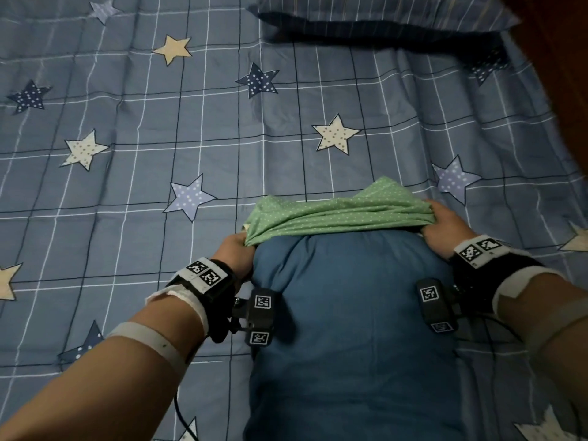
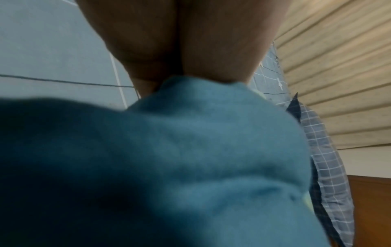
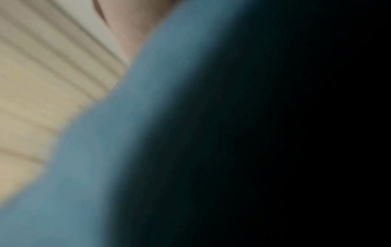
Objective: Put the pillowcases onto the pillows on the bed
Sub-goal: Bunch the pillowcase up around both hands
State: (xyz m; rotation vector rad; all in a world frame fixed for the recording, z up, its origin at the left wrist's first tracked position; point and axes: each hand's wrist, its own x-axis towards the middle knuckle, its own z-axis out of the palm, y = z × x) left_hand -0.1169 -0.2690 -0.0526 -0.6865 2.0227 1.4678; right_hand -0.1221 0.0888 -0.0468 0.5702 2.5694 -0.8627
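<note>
A plain blue pillow [image 1: 350, 329] lies lengthwise on the bed in front of me. A green dotted pillowcase [image 1: 340, 211] is bunched over its far end. My left hand [image 1: 237, 249] grips the pillowcase's left edge, and my right hand [image 1: 442, 222] grips its right edge; both pinch the green fabric against the pillow's corners. In the left wrist view the blue pillow [image 2: 190, 158] fills the lower frame under my palm [image 2: 180, 41]. The right wrist view is blurred, showing blue pillow fabric [image 3: 105, 150] and darkness.
The bed sheet [image 1: 159, 138] is blue plaid with stars. Another pillow [image 1: 381, 11] in a checked case lies at the head of the bed. A brown wooden surface [image 1: 556, 90] rises at the right. Cables [image 1: 496, 329] trail from the wrist cameras.
</note>
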